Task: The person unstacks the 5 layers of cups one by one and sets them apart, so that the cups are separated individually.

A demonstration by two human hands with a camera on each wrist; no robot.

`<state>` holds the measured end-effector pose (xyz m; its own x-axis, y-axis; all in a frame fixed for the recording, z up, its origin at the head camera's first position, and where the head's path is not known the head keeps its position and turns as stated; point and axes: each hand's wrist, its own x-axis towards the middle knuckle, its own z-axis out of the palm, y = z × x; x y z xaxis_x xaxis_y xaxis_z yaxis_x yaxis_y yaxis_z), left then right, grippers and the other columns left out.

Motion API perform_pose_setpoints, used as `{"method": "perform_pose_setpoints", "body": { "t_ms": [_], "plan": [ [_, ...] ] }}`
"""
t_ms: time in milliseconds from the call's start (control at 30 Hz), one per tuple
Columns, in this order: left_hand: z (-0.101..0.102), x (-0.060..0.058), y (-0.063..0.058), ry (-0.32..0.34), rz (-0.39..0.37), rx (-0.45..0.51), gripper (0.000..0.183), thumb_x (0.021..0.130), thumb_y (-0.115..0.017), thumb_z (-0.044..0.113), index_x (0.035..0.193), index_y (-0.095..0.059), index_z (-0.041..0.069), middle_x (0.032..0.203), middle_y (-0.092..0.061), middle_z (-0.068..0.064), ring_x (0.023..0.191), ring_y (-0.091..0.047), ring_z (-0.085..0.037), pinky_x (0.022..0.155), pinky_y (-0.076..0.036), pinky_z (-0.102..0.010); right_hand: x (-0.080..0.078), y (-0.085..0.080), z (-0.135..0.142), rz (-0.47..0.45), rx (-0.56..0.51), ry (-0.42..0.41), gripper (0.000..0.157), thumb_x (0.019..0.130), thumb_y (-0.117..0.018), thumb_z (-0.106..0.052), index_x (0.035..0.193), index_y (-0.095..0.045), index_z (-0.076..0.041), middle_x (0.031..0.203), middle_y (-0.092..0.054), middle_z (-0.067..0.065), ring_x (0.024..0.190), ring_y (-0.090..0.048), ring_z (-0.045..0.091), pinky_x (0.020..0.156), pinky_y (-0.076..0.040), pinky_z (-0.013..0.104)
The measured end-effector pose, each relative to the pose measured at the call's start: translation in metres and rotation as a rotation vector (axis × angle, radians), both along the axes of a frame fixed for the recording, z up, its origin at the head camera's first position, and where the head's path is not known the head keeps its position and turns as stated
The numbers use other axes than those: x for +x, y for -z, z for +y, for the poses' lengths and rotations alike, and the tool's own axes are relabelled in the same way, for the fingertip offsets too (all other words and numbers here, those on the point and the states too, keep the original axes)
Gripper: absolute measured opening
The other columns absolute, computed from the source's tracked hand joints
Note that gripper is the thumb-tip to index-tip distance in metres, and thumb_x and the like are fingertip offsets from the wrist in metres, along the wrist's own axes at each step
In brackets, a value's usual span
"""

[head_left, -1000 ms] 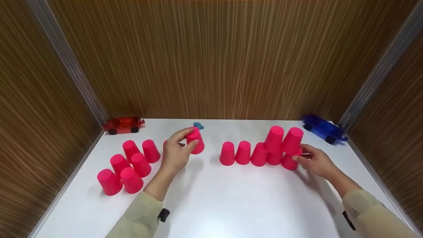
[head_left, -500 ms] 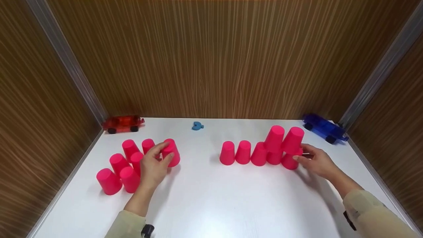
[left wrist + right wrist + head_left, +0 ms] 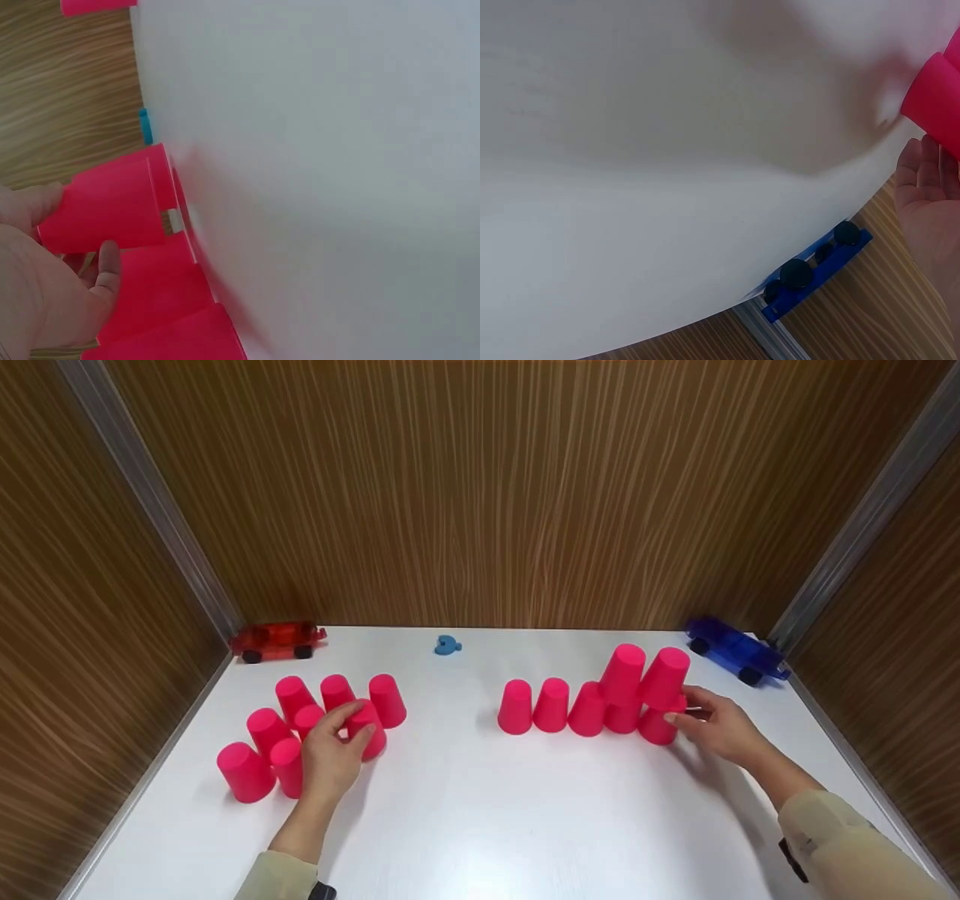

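Toward the left edge of the counter, the held cup, pinched by the left hand, has been brought beside the standing cups, so their group seems enlarged. Toward the right edge, the lower end cup stays pinched by the right hand.

This looks like a booth for tabletop work: wood-grain panels enclose the white tabletop on three sides, metal strips lining the corners. Lab or workshop, I cannot tell.
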<state>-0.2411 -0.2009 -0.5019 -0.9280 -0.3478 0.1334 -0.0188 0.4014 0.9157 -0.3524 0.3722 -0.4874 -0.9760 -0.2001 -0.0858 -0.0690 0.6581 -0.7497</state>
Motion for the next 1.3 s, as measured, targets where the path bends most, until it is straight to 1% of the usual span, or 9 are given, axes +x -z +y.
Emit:
{"method": "perform_pose_setpoints", "body": {
  "t_ms": [233, 533, 733, 900, 1067, 1300],
  "plan": [
    [-0.0036, 0.0002, 0.0038, 0.011, -0.038, 0.007, 0.053, 0.101, -0.074, 0.013, 0.152, -0.059, 0.012, 0.150, -0.058, -0.013, 0.142, -0.050, -0.037, 0.106, -0.054, -0.050, 0.0009, 0.0012, 0.0010, 0.025, -0.014, -0.002, 0.071, 0.101, -0.073, -0.042, 0.157, -0.049, -0.007, 0.142, -0.058, 0.026, 0.127, -0.059, 0.048, 0.092, -0.061, 0.045],
    [-0.0042, -0.0013, 0.0059, 0.003, -0.073, 0.011, 0.054, 0.101, -0.074, 0.015, 0.153, -0.058, 0.015, 0.151, -0.057, -0.012, 0.144, -0.048, -0.037, 0.106, -0.054, -0.050, -0.0004, 0.0011, 0.0012, -0.021, -0.005, 0.009, 0.078, 0.099, -0.074, -0.049, 0.159, -0.045, -0.009, 0.144, -0.056, 0.024, 0.129, -0.057, 0.046, 0.094, -0.060, 0.046],
    [-0.0033, -0.0025, 0.0070, 0.002, -0.066, 0.011, 0.054, 0.101, -0.075, 0.014, 0.152, -0.059, 0.013, 0.150, -0.058, -0.013, 0.142, -0.050, -0.037, 0.105, -0.054, -0.049, 0.0001, 0.0002, 0.0005, -0.015, -0.005, 0.010, 0.077, 0.099, -0.074, -0.047, 0.159, -0.045, -0.008, 0.144, -0.056, 0.024, 0.128, -0.057, 0.046, 0.094, -0.060, 0.046],
    [-0.0030, -0.0028, 0.0081, -0.002, -0.047, 0.013, 0.053, 0.099, -0.076, 0.012, 0.150, -0.061, 0.011, 0.148, -0.060, -0.014, 0.140, -0.052, -0.039, 0.102, -0.056, -0.050, 0.0019, -0.0007, -0.0002, 0.014, -0.002, -0.003, 0.072, 0.101, -0.073, -0.043, 0.157, -0.047, -0.006, 0.142, -0.058, 0.025, 0.126, -0.059, 0.046, 0.092, -0.060, 0.043],
    [-0.0037, -0.0031, 0.0081, 0.002, -0.063, 0.024, 0.054, 0.100, -0.075, 0.012, 0.151, -0.059, 0.011, 0.149, -0.058, -0.014, 0.141, -0.051, -0.038, 0.102, -0.056, -0.050, 0.0024, -0.0005, 0.0000, 0.034, 0.010, -0.010, 0.071, 0.101, -0.072, -0.043, 0.157, -0.048, -0.005, 0.141, -0.059, 0.026, 0.125, -0.060, 0.046, 0.091, -0.060, 0.040],
    [-0.0039, -0.0045, 0.0079, 0.008, -0.074, 0.028, 0.054, 0.101, -0.074, 0.014, 0.153, -0.058, 0.012, 0.151, -0.057, -0.014, 0.144, -0.049, -0.039, 0.104, -0.055, -0.050, 0.0022, -0.0011, 0.0001, 0.034, 0.004, -0.008, 0.071, 0.101, -0.073, -0.041, 0.157, -0.048, -0.005, 0.140, -0.059, 0.025, 0.124, -0.060, 0.045, 0.088, -0.060, 0.037]
  ]
}}
